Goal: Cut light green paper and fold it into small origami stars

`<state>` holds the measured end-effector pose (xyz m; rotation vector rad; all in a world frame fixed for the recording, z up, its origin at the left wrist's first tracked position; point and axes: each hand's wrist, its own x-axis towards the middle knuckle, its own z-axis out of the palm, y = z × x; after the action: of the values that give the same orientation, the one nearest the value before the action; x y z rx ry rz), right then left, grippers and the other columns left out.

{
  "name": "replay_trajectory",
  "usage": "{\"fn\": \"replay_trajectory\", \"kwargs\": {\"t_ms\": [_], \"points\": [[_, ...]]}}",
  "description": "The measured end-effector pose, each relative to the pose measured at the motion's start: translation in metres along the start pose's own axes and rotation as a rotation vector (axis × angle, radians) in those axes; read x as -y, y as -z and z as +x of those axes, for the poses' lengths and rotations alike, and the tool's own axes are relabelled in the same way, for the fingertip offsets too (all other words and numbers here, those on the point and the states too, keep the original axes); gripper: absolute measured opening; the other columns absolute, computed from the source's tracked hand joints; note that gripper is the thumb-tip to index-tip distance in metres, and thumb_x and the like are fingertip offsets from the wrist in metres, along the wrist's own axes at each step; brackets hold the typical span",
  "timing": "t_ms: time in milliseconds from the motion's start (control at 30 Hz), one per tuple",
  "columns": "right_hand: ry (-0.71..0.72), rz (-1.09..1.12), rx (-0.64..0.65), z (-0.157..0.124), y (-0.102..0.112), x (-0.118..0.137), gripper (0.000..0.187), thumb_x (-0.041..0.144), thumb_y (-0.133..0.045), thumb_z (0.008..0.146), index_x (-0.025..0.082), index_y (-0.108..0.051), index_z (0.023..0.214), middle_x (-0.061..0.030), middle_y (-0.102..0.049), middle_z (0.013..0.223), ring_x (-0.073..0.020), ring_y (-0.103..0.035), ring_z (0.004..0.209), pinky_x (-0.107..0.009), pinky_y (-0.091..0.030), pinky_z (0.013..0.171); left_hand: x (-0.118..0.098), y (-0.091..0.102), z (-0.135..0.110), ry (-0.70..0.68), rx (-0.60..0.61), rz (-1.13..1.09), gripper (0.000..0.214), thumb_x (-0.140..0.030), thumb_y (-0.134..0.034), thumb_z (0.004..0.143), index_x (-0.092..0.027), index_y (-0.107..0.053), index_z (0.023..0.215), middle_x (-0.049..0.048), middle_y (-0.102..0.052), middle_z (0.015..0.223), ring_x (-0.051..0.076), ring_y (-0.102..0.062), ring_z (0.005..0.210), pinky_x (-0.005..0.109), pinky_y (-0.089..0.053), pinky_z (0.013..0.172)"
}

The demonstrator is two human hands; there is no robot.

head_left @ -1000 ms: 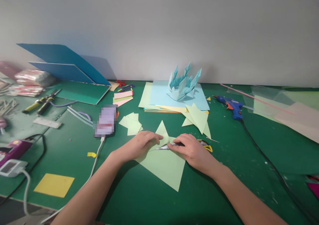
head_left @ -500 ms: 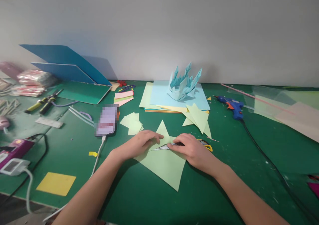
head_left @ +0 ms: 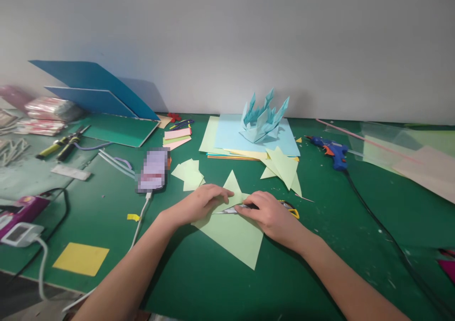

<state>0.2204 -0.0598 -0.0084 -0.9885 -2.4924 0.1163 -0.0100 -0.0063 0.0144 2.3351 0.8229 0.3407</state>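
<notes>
The left hand (head_left: 203,201) lay unclenched over the pale green sheet (head_left: 236,238) at the near middle of the desk (head_left: 199,283), its fingertips resting on a folded part, while the right hand (head_left: 272,214) gripped a bladed tool (head_left: 229,210) — its tip pointing left along the fold, its yellow-and-black handle showing beyond the fingers. Farther off, a blue folded-paper model (head_left: 261,124) stood on stacked paper (head_left: 222,138) — a blue glue gun (head_left: 336,155) lay to the right, green paper scraps (head_left: 188,174) to the left.
</notes>
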Motion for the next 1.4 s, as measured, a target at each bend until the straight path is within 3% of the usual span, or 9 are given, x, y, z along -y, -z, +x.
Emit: {"fn": "replay_trajectory", "kwargs": {"t_ms": [533,733,900,967,1067,1200,1400], "points": [[0.061,0.03,0.025,0.002,0.0,0.009,0.032,0.019,-0.037,0.096,0.02,-0.064,0.114,-0.0085,-0.06,0.083,-0.0201,-0.051,0.075,-0.032,-0.042,0.065,-0.006,0.002,0.002,0.01,-0.01,-0.01,0.017,-0.013,-0.041,0.091,-0.018,-0.057,0.093,0.0073,-0.066,0.114,0.019,-0.058,0.105,0.035,-0.046,0.087],[0.028,0.184,-0.051,-0.008,0.01,-0.008,0.033,0.012,-0.04,0.093,0.023,-0.062,0.115,-0.0083,-0.061,0.091,-0.0202,-0.054,0.082,-0.034,-0.047,0.069,-0.006,0.003,-0.001,0.048,0.0,-0.05,0.02,-0.015,-0.039,0.092,-0.02,-0.056,0.101,0.0064,-0.063,0.117,0.019,-0.055,0.109,0.037,-0.045,0.091],[-0.19,0.019,-0.281,-0.013,0.015,-0.023,0.033,0.011,-0.043,0.092,0.022,-0.059,0.118,-0.0088,-0.062,0.093,-0.0223,-0.057,0.086,-0.037,-0.049,0.071,-0.006,0.001,-0.003,0.069,-0.004,-0.035,0.02,-0.022,-0.059,0.084,-0.022,-0.054,0.103,0.0087,-0.054,0.122,0.023,-0.05,0.116,0.04,-0.044,0.095],[-0.271,-0.073,-0.297,-0.013,0.012,-0.026,0.029,0.014,-0.044,0.092,0.02,-0.061,0.115,-0.0096,-0.063,0.093,-0.0234,-0.058,0.084,-0.038,-0.05,0.07,-0.007,0.0,-0.004,0.097,-0.021,-0.002,0.031,-0.026,-0.068,0.077,-0.023,-0.053,0.104,0.0103,-0.046,0.127,0.026,-0.046,0.119,0.041,-0.044,0.096],[-0.319,-0.149,-0.221,-0.012,0.006,-0.026,0.027,0.018,-0.043,0.093,0.017,-0.063,0.111,-0.0111,-0.064,0.093,-0.0246,-0.059,0.081,-0.039,-0.05,0.067,-0.008,-0.002,-0.005,0.144,-0.057,0.068,0.047,-0.028,-0.072,0.073,-0.024,-0.049,0.114,0.0117,-0.04,0.133,0.028,-0.043,0.123,0.044,-0.044,0.098],[-0.312,-0.187,-0.182,-0.007,0.002,-0.019,0.026,0.023,-0.045,0.092,0.017,-0.064,0.109,-0.0121,-0.065,0.1,-0.0278,-0.058,0.088,-0.044,-0.049,0.072,-0.008,-0.004,-0.005,0.138,-0.094,0.165,0.055,-0.028,-0.069,0.075,-0.023,-0.043,0.123,0.0121,-0.046,0.131,0.027,-0.045,0.121,0.045,-0.042,0.099],[-0.259,0.012,-0.172,0.0,-0.002,-0.006,0.035,0.029,-0.045,0.094,0.021,-0.051,0.127,-0.0098,-0.064,0.111,-0.0267,-0.057,0.098,-0.045,-0.048,0.084,-0.005,-0.007,-0.002,0.105,-0.19,0.269,0.03,-0.012,-0.048,0.083,-0.019,-0.054,0.112,0.0087,-0.065,0.108,0.022,-0.061,0.098,0.039,-0.051,0.084]]}}
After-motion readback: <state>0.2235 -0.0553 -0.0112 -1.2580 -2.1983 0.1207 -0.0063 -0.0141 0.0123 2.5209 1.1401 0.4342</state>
